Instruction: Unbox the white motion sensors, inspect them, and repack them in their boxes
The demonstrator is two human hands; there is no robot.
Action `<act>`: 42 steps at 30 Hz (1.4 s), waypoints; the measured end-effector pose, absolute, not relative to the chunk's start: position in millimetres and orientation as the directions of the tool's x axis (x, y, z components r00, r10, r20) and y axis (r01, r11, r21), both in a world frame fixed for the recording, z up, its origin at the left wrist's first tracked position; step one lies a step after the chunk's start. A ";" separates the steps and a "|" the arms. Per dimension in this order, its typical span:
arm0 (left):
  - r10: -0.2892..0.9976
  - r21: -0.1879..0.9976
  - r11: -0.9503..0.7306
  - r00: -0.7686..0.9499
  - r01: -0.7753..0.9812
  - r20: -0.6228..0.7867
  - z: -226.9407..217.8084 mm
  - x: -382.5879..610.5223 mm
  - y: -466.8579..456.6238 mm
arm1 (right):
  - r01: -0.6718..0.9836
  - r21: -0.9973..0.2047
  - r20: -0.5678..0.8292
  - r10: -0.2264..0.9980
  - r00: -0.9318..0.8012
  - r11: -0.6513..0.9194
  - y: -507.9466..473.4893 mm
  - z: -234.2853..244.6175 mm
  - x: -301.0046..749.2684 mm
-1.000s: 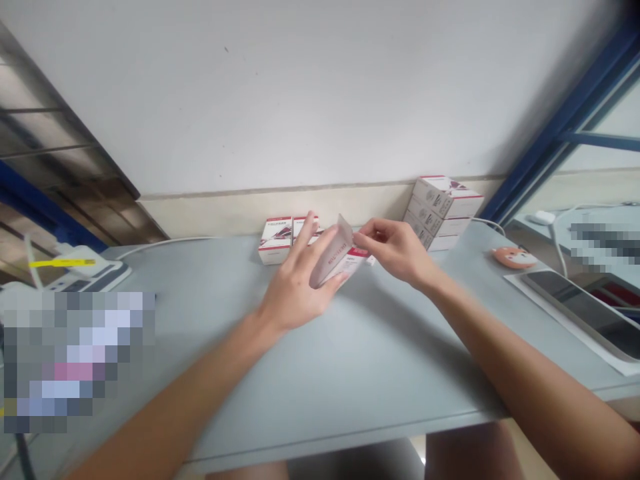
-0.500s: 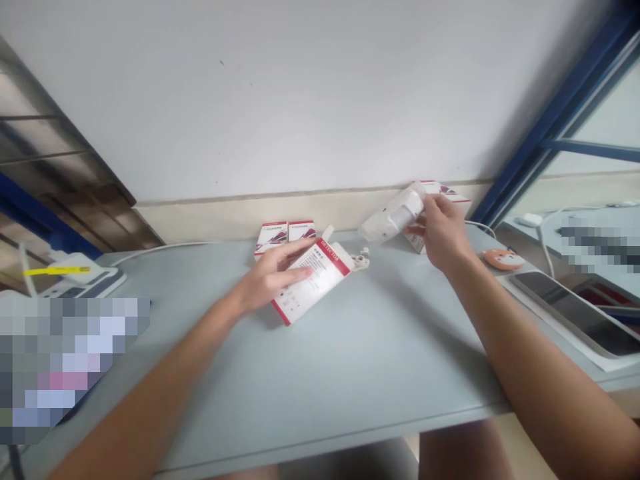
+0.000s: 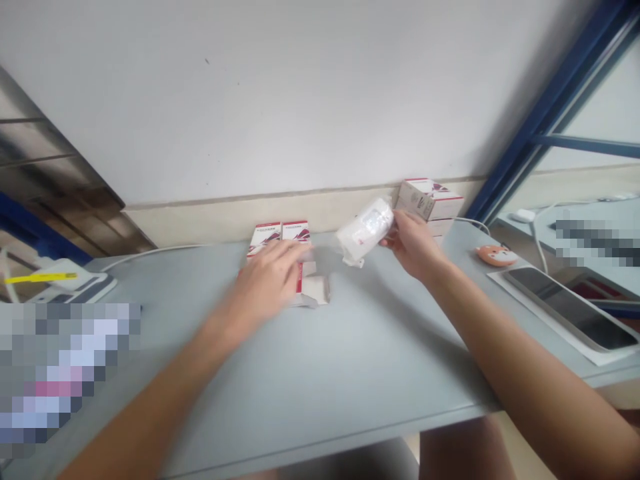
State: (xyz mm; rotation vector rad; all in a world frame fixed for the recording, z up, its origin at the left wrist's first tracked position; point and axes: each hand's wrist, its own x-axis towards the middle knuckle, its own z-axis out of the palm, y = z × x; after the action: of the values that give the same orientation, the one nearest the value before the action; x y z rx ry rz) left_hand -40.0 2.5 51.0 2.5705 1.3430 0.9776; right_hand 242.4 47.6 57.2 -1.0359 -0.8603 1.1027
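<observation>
My left hand, blurred with motion, lies flat over an opened white and red carton on the grey table. Much of the carton is hidden under my fingers. My right hand holds up a white plastic-wrapped item by its end, above the table. Two red and white boxes stand just beyond my left fingers. A stack of similar boxes stands against the wall behind my right hand.
A white cable runs along the table's back edge. On the right lie a fox-faced orange object and a dark tablet on white sheeting. A white device with a yellow strip sits at the left. A blue metal frame rises at the right.
The carton has gone from my left hand's fingertips to lying under the whole hand, and looks shorter. My right hand has moved left and lower with the wrapped item.
</observation>
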 end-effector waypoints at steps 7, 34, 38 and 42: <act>0.939 0.993 -0.043 0.334 -0.107 0.077 39.4 20.8 -46.1 | -0.292 -0.956 -0.023 0.999 0.023 -0.015 18.9 62.0 209.6; 0.787 0.840 0.442 0.585 -0.315 -0.195 23.8 18.0 -43.6 | -0.039 -0.896 0.431 0.886 0.172 0.443 38.0 68.2 248.4; 0.758 0.794 0.509 0.610 -0.332 -0.231 25.6 19.3 -48.4 | -0.021 -0.895 0.384 0.796 0.468 0.445 62.6 50.3 263.0; 0.725 0.703 0.587 0.647 -0.402 -0.236 27.1 18.8 -51.4 | 0.041 -0.968 0.237 0.844 0.482 0.248 78.0 21.4 259.5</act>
State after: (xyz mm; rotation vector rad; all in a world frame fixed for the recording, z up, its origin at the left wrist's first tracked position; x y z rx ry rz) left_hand 18.8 -51.4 27.1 0.6559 0.5456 0.6961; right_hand 259.5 78.0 21.4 -1.2060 -0.9289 0.6707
